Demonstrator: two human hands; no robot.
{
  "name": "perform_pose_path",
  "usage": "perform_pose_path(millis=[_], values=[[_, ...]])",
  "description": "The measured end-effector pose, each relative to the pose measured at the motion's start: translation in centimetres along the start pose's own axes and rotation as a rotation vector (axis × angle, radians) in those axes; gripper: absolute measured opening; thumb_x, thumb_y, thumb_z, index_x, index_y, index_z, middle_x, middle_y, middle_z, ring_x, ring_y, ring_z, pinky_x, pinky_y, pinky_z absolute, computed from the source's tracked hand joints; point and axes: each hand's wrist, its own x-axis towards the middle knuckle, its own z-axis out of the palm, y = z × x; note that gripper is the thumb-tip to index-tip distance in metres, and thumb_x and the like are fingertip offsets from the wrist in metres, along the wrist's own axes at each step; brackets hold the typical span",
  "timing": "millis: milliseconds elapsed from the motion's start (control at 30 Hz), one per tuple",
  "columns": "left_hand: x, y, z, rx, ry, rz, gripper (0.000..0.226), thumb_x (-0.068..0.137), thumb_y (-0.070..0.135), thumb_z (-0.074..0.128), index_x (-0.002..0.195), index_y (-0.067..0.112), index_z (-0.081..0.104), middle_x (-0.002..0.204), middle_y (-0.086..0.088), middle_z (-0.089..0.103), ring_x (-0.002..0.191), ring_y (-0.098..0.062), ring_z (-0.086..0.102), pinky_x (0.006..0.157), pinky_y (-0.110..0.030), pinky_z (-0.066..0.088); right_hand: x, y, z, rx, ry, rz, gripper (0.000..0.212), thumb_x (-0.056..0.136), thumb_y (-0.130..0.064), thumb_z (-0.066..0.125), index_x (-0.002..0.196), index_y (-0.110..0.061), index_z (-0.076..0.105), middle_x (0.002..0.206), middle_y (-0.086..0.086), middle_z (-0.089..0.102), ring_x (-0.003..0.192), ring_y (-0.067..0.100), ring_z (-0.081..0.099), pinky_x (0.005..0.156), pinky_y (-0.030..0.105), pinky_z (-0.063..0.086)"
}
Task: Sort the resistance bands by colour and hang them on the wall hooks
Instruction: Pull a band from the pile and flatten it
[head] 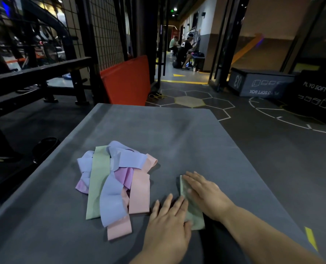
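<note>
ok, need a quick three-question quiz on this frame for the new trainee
1. True or false: the left hand grips a pink band lifted off the grey mat.
2. Where does the pile of mixed bands lie relative to the hands? A) to their right B) to their left C) under them
3. What colour is the separate band that the right hand presses flat?

Key: 1. False: both hands lie flat, fingers straight, on the separate band. 2. B. 3. Green.
</note>
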Motion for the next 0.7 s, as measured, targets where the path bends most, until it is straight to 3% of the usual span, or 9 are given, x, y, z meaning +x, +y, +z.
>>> perform_pose_path(millis=[67,200,333,433,567,700], values=[[0.0,0.0,0.0,0.010,0.012,0.007,0.056,0.072,0.054,0.039,0.109,0.029,0.073,0.115,0.019,0.067,0.108,-0.010,0.065,0.095,-0.035,0.030,-0.3,-0.3,-0.1,-0.021,-0.058,-0.013,0.096,0.072,-0.079,-0.009,0.152,-0.032,0.015,0.158,-0.018,0.008,0.147,0.003,0.001,0.119,0.025,0.006],[-0.1,0.0,0.1,0.018,0.028,-0.006,0.059,0.070,0.059,0.039,0.109,0.030,0.071,0.116,0.019,0.066,0.108,-0.011,0.065,0.096,-0.034,0.030,-0.2,-0.6,0.0,-0.110,-0.088,-0.027,0.107,0.059,-0.072,-0.027,0.153,-0.033,0.005,0.159,-0.018,-0.001,0.146,0.003,-0.006,0.117,0.025,-0.002],[0.0,0.0,0.4,0.054,0.034,-0.023,0.062,0.069,0.060,0.039,0.110,0.028,0.072,0.116,0.018,0.067,0.107,-0.012,0.066,0.095,-0.035,0.030,-0.1,-1.0,0.0,-0.134,-0.114,-0.008,0.098,0.065,-0.070,-0.022,0.153,-0.032,0.002,0.159,-0.018,-0.004,0.146,0.004,-0.007,0.116,0.026,-0.004],[0.0,0.1,0.6,0.091,0.035,-0.034,0.064,0.069,0.059,0.036,0.109,0.025,0.073,0.114,0.015,0.069,0.104,-0.013,0.067,0.095,-0.038,0.029,0.0,-1.1,-0.1,-0.169,-0.138,-0.001,0.069,0.091,-0.061,-0.003,0.153,-0.031,0.000,0.159,-0.017,-0.005,0.147,0.005,-0.008,0.117,0.028,-0.004],[0.0,0.2,0.9,0.097,0.048,-0.053,0.065,0.069,0.057,0.036,0.110,0.022,0.073,0.114,0.012,0.069,0.103,-0.015,0.068,0.104,-0.038,0.013,0.0,-0.9,0.1,-0.167,-0.132,-0.008,0.087,0.075,-0.067,-0.022,0.152,-0.032,-0.001,0.159,-0.017,-0.006,0.146,0.005,-0.009,0.117,0.028,-0.006],[-0.1,0.2,1.1,0.073,0.042,-0.074,0.065,0.069,0.056,0.038,0.112,0.021,0.072,0.116,0.011,0.068,0.105,-0.016,0.067,0.105,-0.037,0.009,-0.2,-0.9,0.0,-0.135,-0.108,-0.007,0.087,0.074,-0.066,-0.019,0.152,-0.033,0.000,0.159,-0.018,-0.005,0.146,0.004,-0.009,0.115,0.026,-0.008]])
